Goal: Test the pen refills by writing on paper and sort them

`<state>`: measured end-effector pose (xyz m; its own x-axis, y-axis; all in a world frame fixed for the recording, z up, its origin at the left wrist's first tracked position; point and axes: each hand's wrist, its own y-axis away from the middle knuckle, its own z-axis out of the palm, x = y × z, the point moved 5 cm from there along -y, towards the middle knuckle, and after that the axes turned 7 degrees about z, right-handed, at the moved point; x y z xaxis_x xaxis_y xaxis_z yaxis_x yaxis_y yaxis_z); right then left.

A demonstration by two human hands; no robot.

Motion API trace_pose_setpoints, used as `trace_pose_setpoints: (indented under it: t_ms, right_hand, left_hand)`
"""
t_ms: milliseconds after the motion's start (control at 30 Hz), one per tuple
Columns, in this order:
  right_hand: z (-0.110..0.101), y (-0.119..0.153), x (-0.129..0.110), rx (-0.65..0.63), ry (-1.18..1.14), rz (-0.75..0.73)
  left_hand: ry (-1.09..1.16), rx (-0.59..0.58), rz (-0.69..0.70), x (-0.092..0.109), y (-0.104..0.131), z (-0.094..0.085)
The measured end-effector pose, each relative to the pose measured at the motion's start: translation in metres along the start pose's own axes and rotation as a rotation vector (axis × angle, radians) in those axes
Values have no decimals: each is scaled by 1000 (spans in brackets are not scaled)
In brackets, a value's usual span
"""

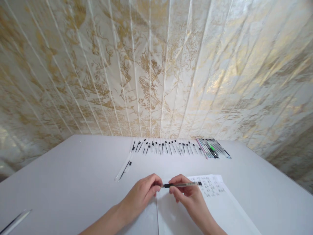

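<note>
My right hand (188, 192) grips a pen (181, 185) with a clear barrel and a black grip. It is held nearly level above the paper, its tip pointing left. My left hand (145, 189) is closed in a pinch at that tip; the fingers hide whatever small part is between them. Below both hands lie white paper sheets (178, 212), with handwriting on the upper right part. Beyond my left hand, a pen refill with a black cap (126, 169) rests beside a clear tube on the table.
Along the far edge of the white table (73, 169) runs a row of thin refills with black caps (162, 147). Right of them lies a cluster of pens (214, 148), one with a green part. Another clear pen barrel (17, 220) is at lower left. A gold-patterned curtain (146, 71) hangs behind.
</note>
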<state>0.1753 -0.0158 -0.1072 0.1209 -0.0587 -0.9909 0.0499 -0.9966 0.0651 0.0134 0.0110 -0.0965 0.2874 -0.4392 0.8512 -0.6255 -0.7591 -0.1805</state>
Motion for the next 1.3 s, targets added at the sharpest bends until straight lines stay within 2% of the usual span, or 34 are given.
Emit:
trace_pose_setpoints:
  t_ms: [133,200,333,500,767,1000,1167,1300]
  right_hand:
    - [-4,0,5,57,-77,-26]
    - [-5,2,5,85,-84,-35]
    - [-2,4,0,82,-43,-13]
    - [2,4,-2,61,-126,37]
    - [0,8,5,131,-34,-33]
    - [5,5,12,96,-158,-11]
    - [10,7,11,79,-119,-50]
    - [13,9,7,25,-39,-31]
  left_hand:
    - [412,14,-86,-9,1,11]
    - [508,28,-108,-11,1,14]
    - [400,96,-75,-7,3,8]
    - [327,80,-61,-2,7,8]
    - [339,149,-49,0,7,12]
    - [396,139,-49,-1,9,16]
    - [493,93,-31,5,5,23]
    - [371,25,47,9,5,23]
